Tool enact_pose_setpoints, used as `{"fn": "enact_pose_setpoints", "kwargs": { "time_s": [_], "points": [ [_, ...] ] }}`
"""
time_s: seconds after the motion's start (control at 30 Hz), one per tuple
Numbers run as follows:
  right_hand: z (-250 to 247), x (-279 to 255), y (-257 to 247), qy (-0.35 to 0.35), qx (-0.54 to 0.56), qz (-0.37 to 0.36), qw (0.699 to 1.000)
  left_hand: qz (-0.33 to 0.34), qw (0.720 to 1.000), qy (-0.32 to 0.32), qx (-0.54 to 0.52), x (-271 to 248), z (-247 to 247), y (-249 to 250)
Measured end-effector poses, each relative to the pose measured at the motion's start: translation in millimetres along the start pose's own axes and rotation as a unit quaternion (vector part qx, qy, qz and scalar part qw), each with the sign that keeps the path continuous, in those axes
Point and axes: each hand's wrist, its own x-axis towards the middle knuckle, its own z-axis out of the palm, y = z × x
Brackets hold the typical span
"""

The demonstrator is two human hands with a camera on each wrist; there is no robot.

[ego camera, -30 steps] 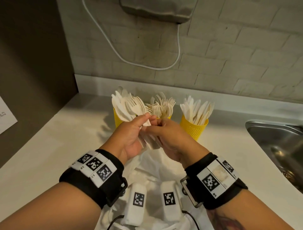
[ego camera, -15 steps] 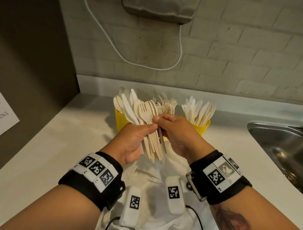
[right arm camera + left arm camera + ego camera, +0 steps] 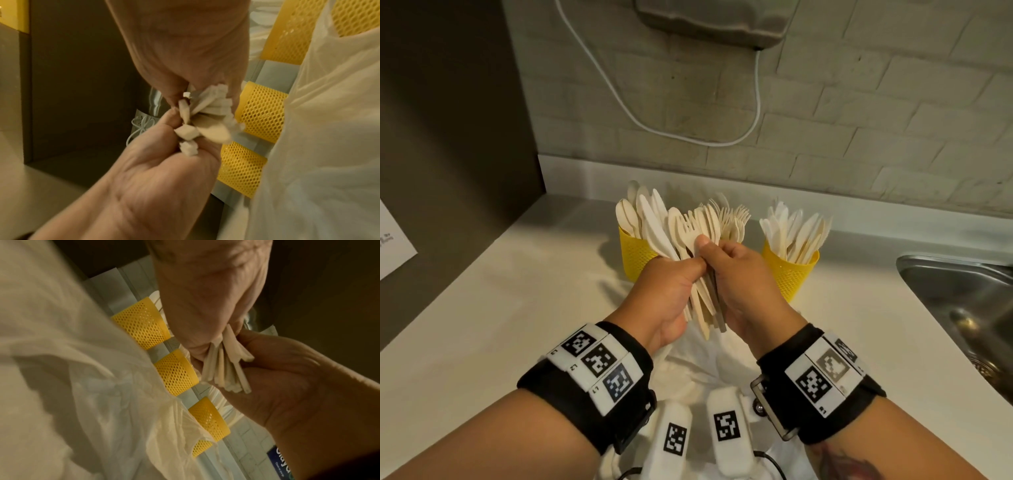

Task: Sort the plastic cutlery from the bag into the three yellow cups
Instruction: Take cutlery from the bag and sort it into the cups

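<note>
Both hands hold one bundle of pale plastic cutlery [image 3: 697,236] upright above the white plastic bag [image 3: 695,373]. My left hand [image 3: 674,284] grips the handles from the left. From the right, my right hand [image 3: 726,255] pinches the bundle, thumb on a fork. Forks, knives and spoons fan out at the top. The handle ends [image 3: 226,369] poke out between the palms, also visible as the handle ends [image 3: 205,120]. Behind stand the left yellow cup [image 3: 635,251] and the right yellow cup [image 3: 791,274], both full; the hands hide the middle cup [image 3: 176,371] in the head view.
A steel sink [image 3: 962,301] is set into the counter at the right. A dark panel [image 3: 448,120] walls the left side, with a paper sheet [image 3: 390,246] on it. A white cable [image 3: 756,85] hangs from a wall unit [image 3: 709,20] on the brick wall.
Both hands have lifted the bundle up from the bag. Its handles now hang free below the palms and its tops fan out in front of the cups.
</note>
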Motion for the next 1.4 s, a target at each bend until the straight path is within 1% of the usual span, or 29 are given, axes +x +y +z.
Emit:
{"fn": "enact_pose_setpoints", "kwargs": {
  "time_s": [0.1, 0.17, 0.27, 0.43, 0.53, 0.63, 0.73, 0.8, 0.83, 0.97, 1.03, 1.1, 1.23, 1.33, 1.4],
  "points": [
    [-1.3, 2.2, -2.7, 0.005, 0.027, 0.010, 1.000, -0.008, 1.000, -0.004, -0.005, -0.9, 1.0, 1.2],
    [-2.1, 2.5, -3.8, -0.005, 0.042, 0.018, 0.999, -0.005, 1.000, -0.013, -0.019, -1.7, 0.3, 1.4],
    [-1.7, 3.0, -6.3, 0.002, 0.082, 0.036, 0.996, -0.003, 0.999, -0.022, -0.045, -3.2, 0.4, 1.5],
    [-3.3, 4.7, -2.0, 0.004, 0.086, 0.040, 0.995, 0.008, 0.999, 0.018, -0.029, -2.6, 5.9, 0.6],
    [-6.1, 1.4, -2.3, 0.003, 0.095, 0.037, 0.995, 0.027, 0.999, 0.039, -0.021, -2.7, 9.0, -1.7],
    [-6.1, -1.7, -3.2, 0.005, 0.073, 0.019, 0.997, 0.046, 0.997, 0.051, -0.024, -2.4, 11.9, -4.5],
    [-7.5, -1.5, -3.8, 0.047, -0.006, -0.017, 0.999, 0.054, 0.996, 0.068, -0.019, -0.1, 12.9, -8.3],
    [-9.1, -1.0, -3.7, 0.069, -0.037, -0.036, 0.996, 0.052, 0.996, 0.073, -0.021, 0.0, 13.6, -8.3],
    [-9.3, -1.8, -4.6, 0.079, -0.033, -0.038, 0.996, 0.050, 0.996, 0.072, -0.025, 0.5, 13.9, -7.5],
    [-8.9, -4.0, -8.0, 0.077, 0.082, -0.016, 0.993, 0.041, 0.997, 0.064, -0.018, 4.5, 13.5, -4.5],
    [-9.6, -3.4, -6.9, 0.083, 0.088, -0.025, 0.992, 0.034, 0.997, 0.062, -0.015, 5.6, 11.1, -3.5],
    [-12.3, -1.9, -6.1, 0.097, 0.082, -0.039, 0.991, 0.029, 0.996, 0.080, -0.033, 7.2, 6.4, -3.3],
    [-17.5, 6.6, -10.4, 0.114, 0.041, -0.042, 0.992, 0.030, 0.984, 0.154, -0.087, 10.0, -9.3, -0.8],
    [-16.0, 16.1, -21.9, 0.104, 0.054, -0.004, 0.993, 0.042, 0.971, 0.206, -0.113, 10.0, -22.4, 1.4],
    [-9.5, 23.0, -37.0, 0.071, 0.099, 0.026, 0.992, 0.048, 0.966, 0.224, -0.123, 10.0, -27.7, 3.1]
  ]
}}
